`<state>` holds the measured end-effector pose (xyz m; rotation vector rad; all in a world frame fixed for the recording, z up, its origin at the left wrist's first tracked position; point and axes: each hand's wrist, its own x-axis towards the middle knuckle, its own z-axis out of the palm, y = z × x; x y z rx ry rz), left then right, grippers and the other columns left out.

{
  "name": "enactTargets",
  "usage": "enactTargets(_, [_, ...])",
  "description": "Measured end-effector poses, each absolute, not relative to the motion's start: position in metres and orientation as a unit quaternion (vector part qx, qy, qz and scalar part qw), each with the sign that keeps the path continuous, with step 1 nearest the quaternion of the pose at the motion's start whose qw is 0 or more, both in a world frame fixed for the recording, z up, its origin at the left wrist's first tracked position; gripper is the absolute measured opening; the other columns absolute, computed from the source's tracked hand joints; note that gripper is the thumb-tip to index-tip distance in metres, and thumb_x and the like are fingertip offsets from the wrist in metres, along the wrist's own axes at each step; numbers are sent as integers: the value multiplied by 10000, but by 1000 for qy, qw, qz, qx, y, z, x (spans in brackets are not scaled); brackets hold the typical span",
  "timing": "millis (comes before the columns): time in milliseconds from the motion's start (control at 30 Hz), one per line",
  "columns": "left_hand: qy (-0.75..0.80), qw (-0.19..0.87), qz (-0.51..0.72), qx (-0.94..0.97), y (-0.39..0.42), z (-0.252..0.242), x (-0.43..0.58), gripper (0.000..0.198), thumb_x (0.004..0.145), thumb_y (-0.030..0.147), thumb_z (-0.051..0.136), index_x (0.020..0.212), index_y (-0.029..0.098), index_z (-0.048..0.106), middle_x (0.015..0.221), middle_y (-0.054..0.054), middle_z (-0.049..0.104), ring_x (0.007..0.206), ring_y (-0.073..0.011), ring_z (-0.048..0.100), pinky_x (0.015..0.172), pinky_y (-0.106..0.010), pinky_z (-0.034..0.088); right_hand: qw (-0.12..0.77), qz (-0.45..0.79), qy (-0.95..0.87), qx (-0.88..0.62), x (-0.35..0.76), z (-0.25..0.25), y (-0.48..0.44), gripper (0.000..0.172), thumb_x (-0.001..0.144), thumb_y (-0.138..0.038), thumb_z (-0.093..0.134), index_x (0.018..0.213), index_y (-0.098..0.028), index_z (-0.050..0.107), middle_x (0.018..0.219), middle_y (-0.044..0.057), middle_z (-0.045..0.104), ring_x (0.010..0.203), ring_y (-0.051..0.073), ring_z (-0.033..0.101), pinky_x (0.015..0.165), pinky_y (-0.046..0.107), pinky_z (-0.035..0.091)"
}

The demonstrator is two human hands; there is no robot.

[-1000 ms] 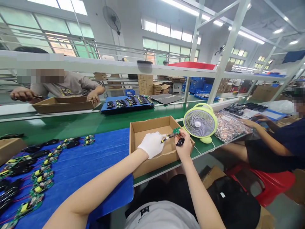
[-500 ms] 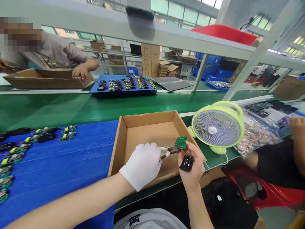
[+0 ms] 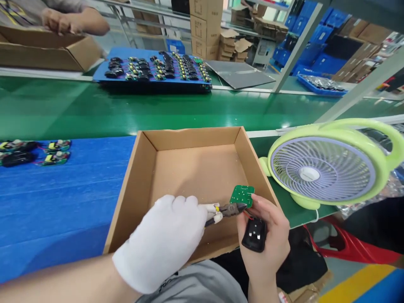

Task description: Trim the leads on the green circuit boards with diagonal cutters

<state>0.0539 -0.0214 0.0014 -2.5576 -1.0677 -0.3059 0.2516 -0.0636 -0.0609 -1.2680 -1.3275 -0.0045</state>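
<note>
My left hand (image 3: 167, 240), in a white glove, is closed round the handles of a pair of cutting pliers (image 3: 232, 209). The pliers' jaws lie against the near edge of a green circuit board (image 3: 242, 195). My bare right hand (image 3: 268, 240) pinches that board at its right edge, its solder side facing up. A black plastic part (image 3: 255, 234) with metal contacts rests in the same palm, and red wire shows between it and the board. Both hands are above the near right part of an open cardboard box (image 3: 195, 168).
A green and purple fan (image 3: 322, 168) stands right of the box. Boards with black parts (image 3: 34, 153) lie on the blue mat (image 3: 78, 202) at left. Across the green belt (image 3: 158, 111) are a loaded blue tray (image 3: 151, 69) and another person's hands (image 3: 63, 21) at a box.
The view has tilted down and come closer, so the box and fan look larger. The pliers stay at the board's near edge, and both hands keep their holds.
</note>
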Motion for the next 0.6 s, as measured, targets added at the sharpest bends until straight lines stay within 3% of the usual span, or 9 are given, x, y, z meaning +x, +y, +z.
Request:
enactTargets(233, [-491,53,-36,-869,-12,5,37,223,959,305,594,763,262,691,698,-60,669,590,-303,686,572,-421,450,604,9,-548,-578,245,-51,-56,380,967,-192,887,1303,-253,720,1153,75,850,897,206,888,801,278,780])
enactTargets(433, [-465,18,-63,-883,-17,-7,32,287,1007,224,500,791,259,686,746,-52,704,621,-290,708,611,-435,509,591,-1,-573,-567,246,-47,-59,374,984,-145,859,1311,-244,707,1141,65,825,893,189,883,803,246,773])
enactTargets(600, [-511,-49,21,-858,-23,-6,38,265,1015,216,529,805,249,688,806,-79,727,712,-337,752,672,-481,562,578,-13,-599,-554,249,-51,-63,468,959,-85,864,1372,-228,698,1191,79,829,986,208,888,842,268,779])
